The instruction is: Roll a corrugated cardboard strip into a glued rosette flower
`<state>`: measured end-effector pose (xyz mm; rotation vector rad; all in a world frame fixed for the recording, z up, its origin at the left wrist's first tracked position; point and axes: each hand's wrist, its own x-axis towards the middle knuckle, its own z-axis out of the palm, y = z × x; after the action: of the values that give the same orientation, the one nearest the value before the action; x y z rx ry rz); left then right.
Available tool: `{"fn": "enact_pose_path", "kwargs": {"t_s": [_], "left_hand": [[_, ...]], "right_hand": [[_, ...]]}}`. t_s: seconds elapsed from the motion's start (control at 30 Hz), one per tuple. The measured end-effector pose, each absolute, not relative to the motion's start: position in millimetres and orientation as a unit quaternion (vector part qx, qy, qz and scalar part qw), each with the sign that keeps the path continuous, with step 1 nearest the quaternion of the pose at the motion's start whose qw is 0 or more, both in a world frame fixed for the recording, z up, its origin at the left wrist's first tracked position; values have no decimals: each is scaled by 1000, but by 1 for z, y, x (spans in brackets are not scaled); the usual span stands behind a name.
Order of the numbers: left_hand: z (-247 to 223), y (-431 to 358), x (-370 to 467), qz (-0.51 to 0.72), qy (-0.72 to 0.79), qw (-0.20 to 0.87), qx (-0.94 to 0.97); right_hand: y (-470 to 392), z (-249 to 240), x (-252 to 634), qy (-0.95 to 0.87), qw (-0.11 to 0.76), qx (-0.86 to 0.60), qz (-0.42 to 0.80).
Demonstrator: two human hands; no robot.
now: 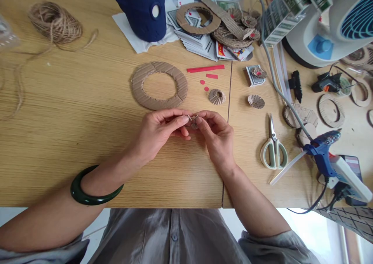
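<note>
My left hand and my right hand meet above the table, thumbs and fingertips pinching a small pleated cardboard strip between them. Fingers cover much of that piece. Just beyond the hands lies a flat corrugated cardboard ring. To its right are a long red paper strip, a short red strip and two red dots. A pleated cardboard rosette rests close past my right hand, and another rosette sits farther right.
Scissors and a blue glue gun lie at right, its grey cable crossing the table. A fan stands behind. Playing cards are heaped at the back, beside a dark blue object. Twine lies far left.
</note>
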<state>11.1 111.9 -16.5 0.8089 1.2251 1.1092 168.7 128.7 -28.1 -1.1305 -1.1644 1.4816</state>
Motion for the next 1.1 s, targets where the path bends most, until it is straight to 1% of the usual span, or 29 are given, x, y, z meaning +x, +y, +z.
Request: {"fn": "enact_pose_path", "kwargs": {"t_s": [0.23,0.47,0.63,1.0,1.1], "left_hand": [[-20,111,8,469,555,547,417],[-17,110,7,446,570,509,466],[-11,110,8,427,584,467,509],[-23,107,6,428,546,411,591],[-22,107,6,417,536,371,633]], "right_hand": [[129,-24,169,-478,469,-451,591],[129,-24,170,-490,437,-472,589],[131,-27,171,-487,437,-474,590],[133,-31,172,-513,420,-480,575],[133,-33,172,-528,409,-484,565]]}}
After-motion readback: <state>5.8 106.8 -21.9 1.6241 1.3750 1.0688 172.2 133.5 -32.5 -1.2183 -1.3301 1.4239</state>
